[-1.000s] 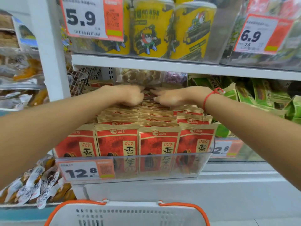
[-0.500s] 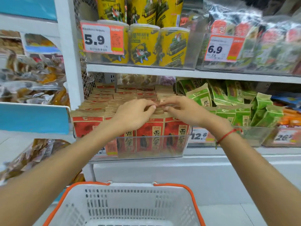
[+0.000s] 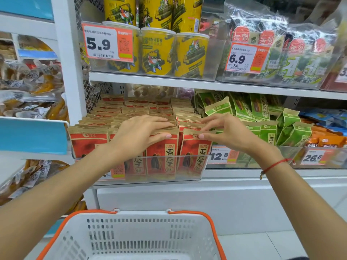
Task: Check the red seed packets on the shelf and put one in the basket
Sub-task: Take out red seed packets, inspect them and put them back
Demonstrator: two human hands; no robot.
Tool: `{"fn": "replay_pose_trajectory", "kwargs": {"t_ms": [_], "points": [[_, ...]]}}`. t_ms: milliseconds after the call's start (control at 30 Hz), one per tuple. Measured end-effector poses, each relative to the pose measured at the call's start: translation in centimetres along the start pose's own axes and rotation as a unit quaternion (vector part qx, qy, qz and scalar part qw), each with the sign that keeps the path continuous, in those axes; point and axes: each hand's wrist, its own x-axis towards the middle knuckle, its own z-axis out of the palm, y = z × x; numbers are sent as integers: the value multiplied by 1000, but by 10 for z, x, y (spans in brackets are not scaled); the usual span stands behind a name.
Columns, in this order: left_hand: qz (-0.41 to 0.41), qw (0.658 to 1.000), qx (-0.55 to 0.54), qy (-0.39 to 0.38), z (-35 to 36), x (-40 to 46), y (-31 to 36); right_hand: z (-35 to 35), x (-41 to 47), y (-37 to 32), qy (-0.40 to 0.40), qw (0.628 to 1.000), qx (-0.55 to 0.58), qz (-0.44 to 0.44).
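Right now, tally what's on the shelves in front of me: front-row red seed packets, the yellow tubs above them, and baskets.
Front-row red seed packets: 4
Yellow tubs: 6
Basket: 1
Total: 11

Both forearms are bare, no sleeves showing. Only thing worn is a thin red string bracelet (image 3: 274, 164) on the right wrist, with a tiny charm dangling off it.
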Motion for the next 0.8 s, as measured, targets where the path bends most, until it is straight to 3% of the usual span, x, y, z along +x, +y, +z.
{"fn": "replay_pose_trajectory", "kwargs": {"t_ms": [200, 400, 500, 633, 800], "points": [[19, 999, 46, 9, 5, 0, 5, 8, -7, 4, 49, 999, 6, 5], [57, 997, 51, -27, 1, -5, -1, 16, -6, -5, 22, 998, -63, 15], [66, 994, 80, -17, -1, -6, -2, 28, -8, -6, 27, 999, 4, 36], [76, 991, 104, 26, 5, -6, -6, 41, -11, -3, 81, 996, -18, 25], [64, 993, 90, 40, 7, -5, -6, 40, -12, 6, 83, 996, -14, 7]]}}
